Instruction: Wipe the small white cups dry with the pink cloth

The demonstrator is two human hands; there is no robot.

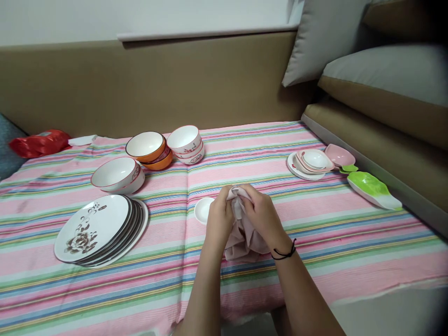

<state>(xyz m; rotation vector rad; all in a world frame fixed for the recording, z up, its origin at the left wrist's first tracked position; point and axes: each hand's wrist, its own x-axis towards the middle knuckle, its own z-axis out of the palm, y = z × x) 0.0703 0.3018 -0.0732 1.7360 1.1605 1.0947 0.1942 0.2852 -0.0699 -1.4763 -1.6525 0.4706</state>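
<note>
Both hands grip a pale pink cloth (247,240) at the front middle of the striped cover. My left hand (221,214) is closed on the bunched upper part, and my right hand (261,210), below which a black cord circles the wrist, is closed on the other side. The cloth hangs down between them in folds. Whether something is wrapped inside it, I cannot tell. Just left of my left hand lies a small white dish (203,210), partly hidden by the hand.
Stacked flower-patterned plates (94,228) stand at the left. Behind them are a white bowl (117,175), orange bowls (147,147) and red-rimmed bowls (185,142). Small dishes (311,163), a pink dish (339,154) and a green leaf-shaped dish (373,189) lie right, beside cushions (381,135). A red package (42,143) is far left.
</note>
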